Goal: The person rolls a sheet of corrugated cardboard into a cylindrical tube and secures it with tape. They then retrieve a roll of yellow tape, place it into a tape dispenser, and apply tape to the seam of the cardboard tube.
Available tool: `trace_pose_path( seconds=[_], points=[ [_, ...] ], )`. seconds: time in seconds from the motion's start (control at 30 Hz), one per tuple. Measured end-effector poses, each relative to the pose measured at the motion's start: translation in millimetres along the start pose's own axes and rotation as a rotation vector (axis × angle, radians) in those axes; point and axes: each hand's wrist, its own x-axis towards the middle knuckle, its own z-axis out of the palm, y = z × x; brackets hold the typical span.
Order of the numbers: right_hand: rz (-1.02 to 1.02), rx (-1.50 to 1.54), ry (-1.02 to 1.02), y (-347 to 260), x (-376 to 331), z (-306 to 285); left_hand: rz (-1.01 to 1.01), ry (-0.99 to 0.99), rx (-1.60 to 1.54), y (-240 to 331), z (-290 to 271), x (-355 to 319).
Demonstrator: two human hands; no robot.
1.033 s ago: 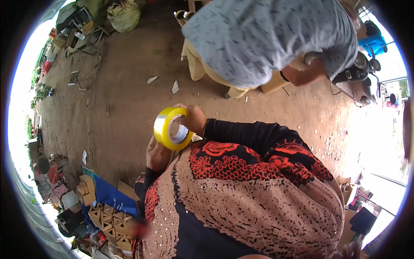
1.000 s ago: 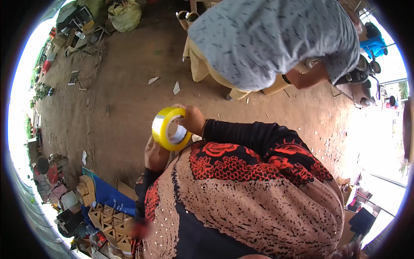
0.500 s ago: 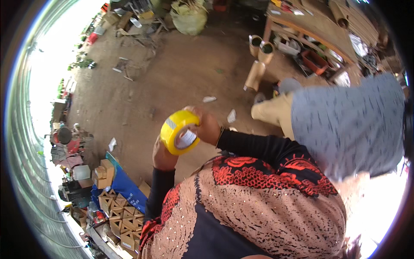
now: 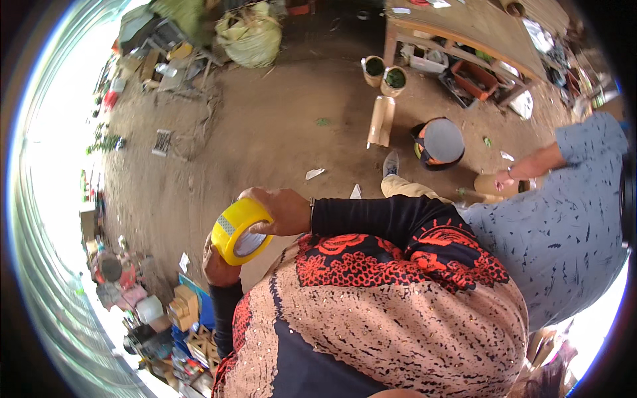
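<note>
A thick roll of yellow packing tape (image 4: pixel 229 241) is held in front of my body, its pale cardboard core tilted toward me. My left hand (image 4: pixel 221 266) grips its lower left side from below. My right hand (image 4: pixel 285 211) curls over the top right of the roll, with some fingers at the edge of the core. Whether a loose tape end sits under my fingers cannot be made out.
At my right, a person in a blue-grey shirt (image 4: pixel 541 229) reaches to a brown tube (image 4: pixel 490 184). A round stool (image 4: pixel 443 140), another tube (image 4: pixel 381 121), two plant pots (image 4: pixel 394 81) and a wooden table (image 4: pixel 458 36) stand ahead. Cardboard pieces (image 4: pixel 184 307) lie at the lower left.
The view has shifted, uncovering the stool and the other person's arm at the tube. My hands and the tape roll appear lower and further left; both hands keep hold of it.
</note>
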Motion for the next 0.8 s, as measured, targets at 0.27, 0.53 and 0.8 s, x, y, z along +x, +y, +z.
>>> trace_pose_path(
  seconds=[0.27,0.53,0.8],
  points=[
    [0.097,0.66,-0.262,74.7,81.9,-88.2,-0.221,-0.225,0.221,47.9,-5.4,191.1],
    [0.373,0.575,-0.184,195.0,230.4,-139.2,-0.407,-0.845,0.373,64.8,28.3,455.8],
    [0.489,0.273,-0.204,226.0,347.7,-197.1,-0.554,-1.039,0.376,94.1,19.0,631.3]
  ],
)
